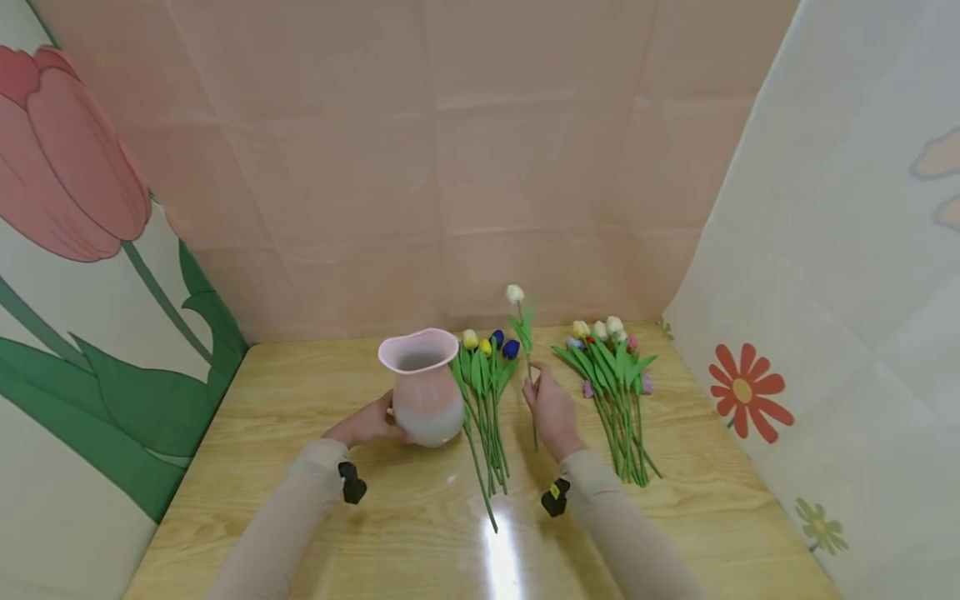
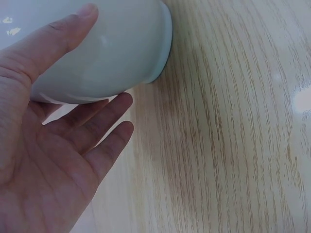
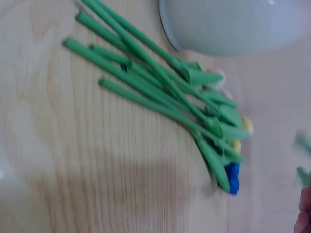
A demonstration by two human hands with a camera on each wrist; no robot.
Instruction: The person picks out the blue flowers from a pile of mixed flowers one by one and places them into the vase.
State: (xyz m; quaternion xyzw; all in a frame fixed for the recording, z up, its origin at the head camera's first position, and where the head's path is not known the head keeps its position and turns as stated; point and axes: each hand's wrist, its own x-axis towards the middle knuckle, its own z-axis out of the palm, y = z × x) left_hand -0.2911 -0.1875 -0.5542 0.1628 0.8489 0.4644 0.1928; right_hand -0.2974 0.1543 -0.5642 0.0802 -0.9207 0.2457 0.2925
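My left hand [image 1: 369, 421] holds the side of a pink and white vase [image 1: 426, 404] with a wavy rim. In the left wrist view the thumb lies along the vase's pale belly [image 2: 116, 48], with the fingers under its other side. The vase looks tilted. To its right, my right hand [image 1: 553, 410] pinches the green stem of a white tulip [image 1: 514, 294], which stands upright, bloom up. Only the fingertips [image 3: 303, 213] of that hand show at the edge of the right wrist view.
Between the hands lies a bunch of yellow and blue tulips [image 1: 487, 400], stems toward me. Right of my right hand lies another bunch of mixed tulips [image 1: 618, 392]. The wooden table [image 1: 405, 533] meets a pink backdrop [image 1: 465, 183] behind, with printed cloths at both sides.
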